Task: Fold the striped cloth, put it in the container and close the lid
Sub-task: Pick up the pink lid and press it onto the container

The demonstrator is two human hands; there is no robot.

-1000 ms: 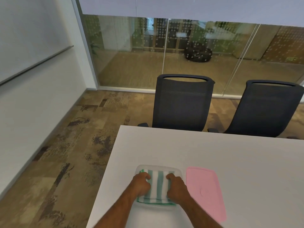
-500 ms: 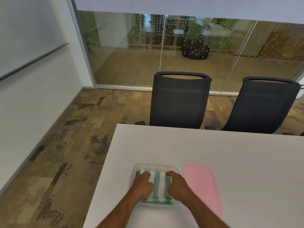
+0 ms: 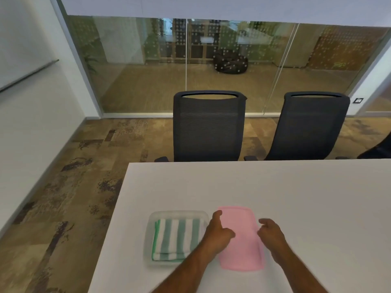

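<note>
- With the folded striped cloth (image 3: 177, 237) lying inside the clear container (image 3: 152, 216) on the worktop (image 3: 275, 187), lid-closing is the step in hand.
- Both hands are at the pink lid (image 3: 243, 259), just right of the container: left hand (image 3: 218, 233) and right hand (image 3: 270, 231), each grip spread and empty.
- Next, I judge: grasp the lid's edges, carry it left, press it down.

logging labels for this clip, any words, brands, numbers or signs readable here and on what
None can be read.
Yellow-green sign on the wall behind the glass partition: some marking, too small and blurred to read.
Small dark wall plate right of the chairs: no legible text.
Pink lid, clear container, striped cloth, white table: no print visible.
</note>
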